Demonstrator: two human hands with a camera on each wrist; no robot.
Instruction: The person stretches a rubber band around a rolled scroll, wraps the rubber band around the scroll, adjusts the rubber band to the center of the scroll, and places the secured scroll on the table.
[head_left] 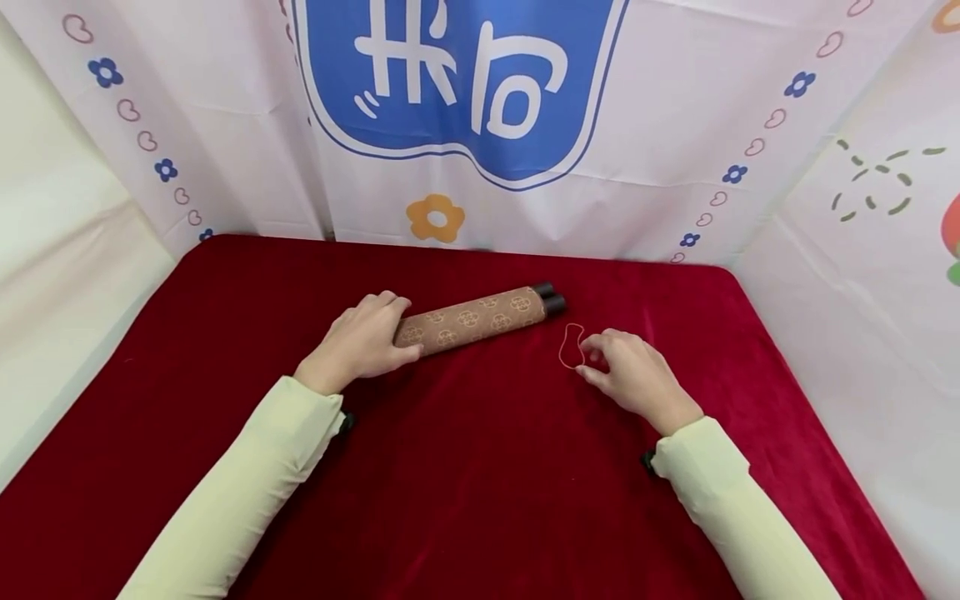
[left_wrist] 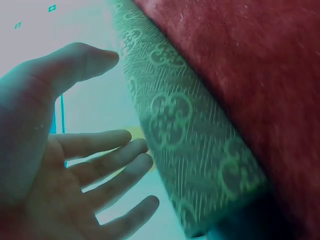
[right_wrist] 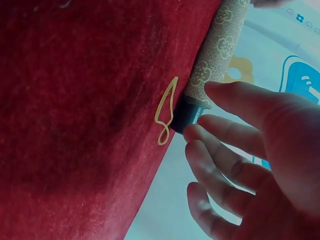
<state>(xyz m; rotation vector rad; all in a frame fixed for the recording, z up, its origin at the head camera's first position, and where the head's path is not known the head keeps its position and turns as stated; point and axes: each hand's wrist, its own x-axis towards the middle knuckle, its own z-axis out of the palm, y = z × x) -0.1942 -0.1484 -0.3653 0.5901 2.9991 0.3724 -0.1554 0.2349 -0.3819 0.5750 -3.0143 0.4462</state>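
Note:
A rolled scroll (head_left: 472, 321) in brown fabric with a flower pattern lies at a slant on the red cloth. Two dark rod ends (head_left: 553, 302) stick out at its right. My left hand (head_left: 363, 337) is at the scroll's left end, thumb and fingers spread; in the left wrist view the fingers (left_wrist: 122, 167) are nearly straight beside the patterned fabric (left_wrist: 172, 120). A thin yellow rubber band (right_wrist: 164, 112) lies as a loose loop on the cloth near the rod ends. Close to this band (head_left: 562, 354), my right hand (head_left: 633, 371) hovers with fingers loosely bent, nothing gripped.
Red velvet cloth (head_left: 480, 500) covers the table. Behind it hangs a white curtain (head_left: 660, 125) printed with a blue emblem, flowers and hearts. White panels (head_left: 877, 333) also stand along the left and right sides.

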